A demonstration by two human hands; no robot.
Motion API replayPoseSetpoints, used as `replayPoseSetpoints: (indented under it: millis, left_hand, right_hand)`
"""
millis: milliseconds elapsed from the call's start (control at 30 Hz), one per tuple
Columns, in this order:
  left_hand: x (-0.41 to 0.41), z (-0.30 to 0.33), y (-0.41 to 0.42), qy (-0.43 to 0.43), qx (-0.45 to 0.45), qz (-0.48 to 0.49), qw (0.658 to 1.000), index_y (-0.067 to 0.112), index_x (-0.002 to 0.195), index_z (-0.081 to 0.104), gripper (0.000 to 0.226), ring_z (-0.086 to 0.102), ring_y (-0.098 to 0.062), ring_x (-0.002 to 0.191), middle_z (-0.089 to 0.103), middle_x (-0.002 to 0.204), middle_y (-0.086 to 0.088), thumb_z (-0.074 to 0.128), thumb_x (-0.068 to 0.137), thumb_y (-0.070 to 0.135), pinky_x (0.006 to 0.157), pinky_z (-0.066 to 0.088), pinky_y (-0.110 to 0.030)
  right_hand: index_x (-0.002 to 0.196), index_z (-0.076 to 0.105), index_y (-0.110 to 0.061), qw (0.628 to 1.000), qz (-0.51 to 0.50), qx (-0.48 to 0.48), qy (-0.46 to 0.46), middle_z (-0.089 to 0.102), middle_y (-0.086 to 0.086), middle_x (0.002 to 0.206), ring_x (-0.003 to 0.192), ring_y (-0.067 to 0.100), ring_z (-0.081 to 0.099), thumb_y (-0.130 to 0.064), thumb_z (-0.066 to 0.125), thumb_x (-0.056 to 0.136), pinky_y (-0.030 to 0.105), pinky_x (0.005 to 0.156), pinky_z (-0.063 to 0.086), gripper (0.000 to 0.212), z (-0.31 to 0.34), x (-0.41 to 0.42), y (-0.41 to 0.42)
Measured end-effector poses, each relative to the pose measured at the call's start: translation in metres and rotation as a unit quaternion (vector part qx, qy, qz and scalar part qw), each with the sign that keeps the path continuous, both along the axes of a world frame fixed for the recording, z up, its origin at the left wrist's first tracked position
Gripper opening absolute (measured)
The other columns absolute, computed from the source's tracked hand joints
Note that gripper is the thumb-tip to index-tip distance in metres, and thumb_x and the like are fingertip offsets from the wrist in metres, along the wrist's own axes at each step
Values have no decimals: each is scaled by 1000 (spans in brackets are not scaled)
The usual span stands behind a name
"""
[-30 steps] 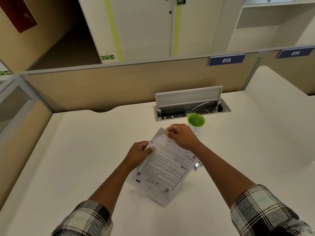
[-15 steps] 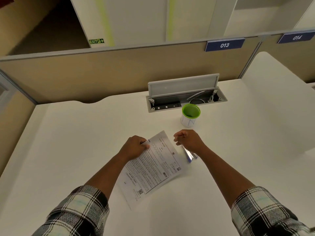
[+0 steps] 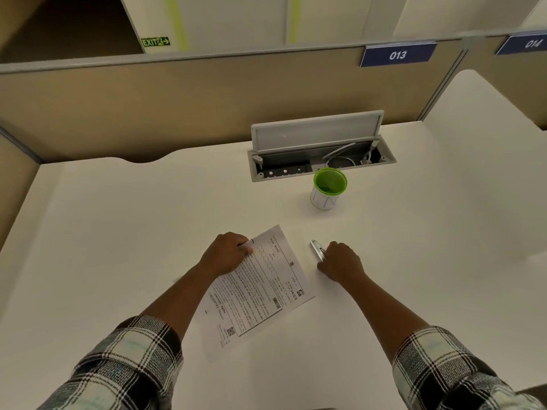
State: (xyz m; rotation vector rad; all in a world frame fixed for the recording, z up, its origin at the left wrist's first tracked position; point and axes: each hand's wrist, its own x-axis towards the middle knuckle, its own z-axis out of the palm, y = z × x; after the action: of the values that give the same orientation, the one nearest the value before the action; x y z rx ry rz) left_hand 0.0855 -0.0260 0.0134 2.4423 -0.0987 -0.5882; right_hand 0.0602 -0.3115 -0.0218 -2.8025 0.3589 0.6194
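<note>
Currently your left hand (image 3: 226, 253) pinches the top corner of the printed sheet (image 3: 260, 288), which lies flat and askew on the white desk (image 3: 118, 232). The sheet is white, with dense black text, a row of hexagons and QR codes. Your right hand (image 3: 342, 261) curls round a slim silver tool (image 3: 317, 249) (kind unclear), just right of the sheet. Green-rimmed cup (image 3: 328, 187) stands beyond.
</note>
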Motion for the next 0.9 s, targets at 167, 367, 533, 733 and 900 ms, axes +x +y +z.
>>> replayPoseSetpoints:
  millis: [167, 367, 533, 733, 900]
  left_hand:
    - [-4, 1, 0, -4, 4, 3, 1000, 21, 66, 64, 29, 63, -10, 63, 66, 69, 7, 59, 93, 30, 54, 44, -25]
    - [-8, 5, 1, -4, 3, 7, 1000, 11, 75, 68, 30, 67, -18, 67, 69, 73, 0, 57, 93, 32, 59, 51, -33]
    - [-12, 8, 1, -11, 4, 11, 1000, 15, 69, 65, 29, 63, -14, 62, 67, 70, 2, 59, 93, 31, 54, 43, -25]
    - [-16, 13, -1, -8, -13, 16, 1000, 3, 75, 66, 31, 60, -19, 64, 70, 77, -11, 58, 93, 27, 59, 43, -30]
    - [-19, 14, -2, -11, -21, 17, 1000, 2, 75, 66, 32, 59, -18, 63, 69, 74, -9, 59, 94, 27, 59, 43, -30]
  right_hand:
    - [106, 59, -18, 995, -31, 82, -47, 55, 7, 105, 95, 27, 58, -31, 65, 75, 34, 79, 45, 34, 3, 0, -1]
    - [101, 69, -20, 964, -12, 222, -144, 67, 0, 95, 79, 10, 55, -27, 77, 74, 8, 61, 33, 29, 14, 4, -4]
    - [107, 62, -30, 914, -92, 359, -167, 65, -10, 96, 82, 6, 67, -23, 83, 69, 13, 71, 47, 43, 24, 0, -3]
    - [105, 66, -20, 819, -184, 528, -133, 77, -1, 92, 88, 13, 71, -14, 80, 73, 25, 77, 50, 35, 29, -2, -8]
    - [102, 73, -14, 777, -207, 587, -95, 75, -1, 86, 70, 6, 59, -19, 79, 78, 26, 67, 39, 26, 30, -3, -10]
